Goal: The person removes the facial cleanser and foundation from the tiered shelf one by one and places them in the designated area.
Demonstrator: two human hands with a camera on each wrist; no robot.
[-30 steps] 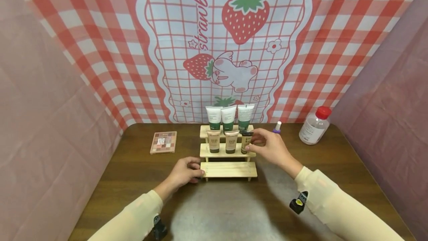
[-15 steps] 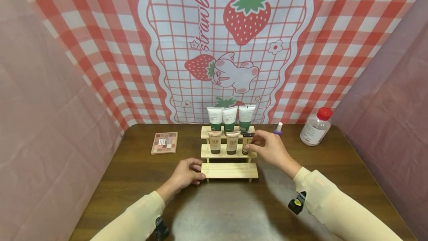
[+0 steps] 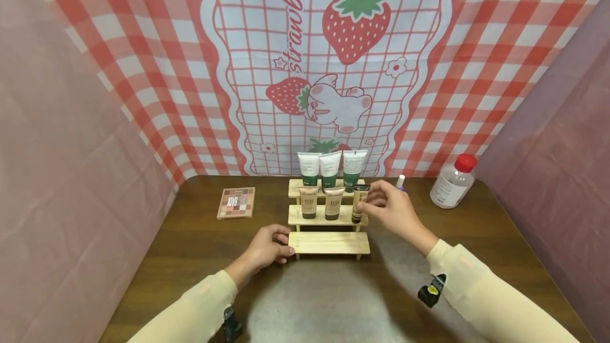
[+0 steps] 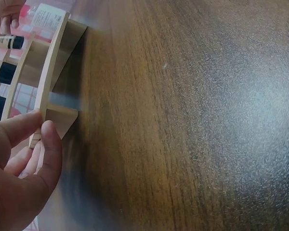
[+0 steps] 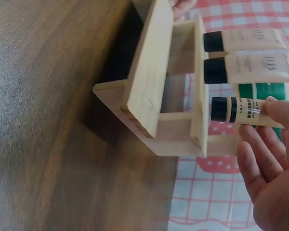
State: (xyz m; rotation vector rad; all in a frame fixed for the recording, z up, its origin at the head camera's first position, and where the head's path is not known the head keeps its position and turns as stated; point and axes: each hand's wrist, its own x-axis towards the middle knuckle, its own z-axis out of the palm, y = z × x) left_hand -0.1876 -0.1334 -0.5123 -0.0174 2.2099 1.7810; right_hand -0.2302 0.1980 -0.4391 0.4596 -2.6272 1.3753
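Note:
My right hand (image 3: 393, 208) pinches a small beige tube (image 5: 250, 111) with a black cap, cap down, between thumb and fingers. It is at the right end of the middle step of a light wooden three-step display stand (image 3: 329, 242), leaning slightly. In the right wrist view a narrow gap shows between its cap and the board. Two beige BB cream tubes (image 3: 308, 202) stand on that same step to its left. My left hand (image 3: 266, 246) grips the left end of the lowest board, thumb on top and fingers curled beneath, as the left wrist view (image 4: 24, 163) shows.
Three white-and-green tubes (image 3: 329, 169) stand on the top step. An eyeshadow palette (image 3: 236, 202) lies left on the brown table (image 3: 190, 258). A clear bottle with a red cap (image 3: 452, 181) stands back right. A white-tipped purple item (image 3: 401, 181) is partly behind my right hand.
My right hand has shifted slightly right with the small tube, which now leans and stands farther from the BB cream tubes. The left hand keeps its hold on the stand.

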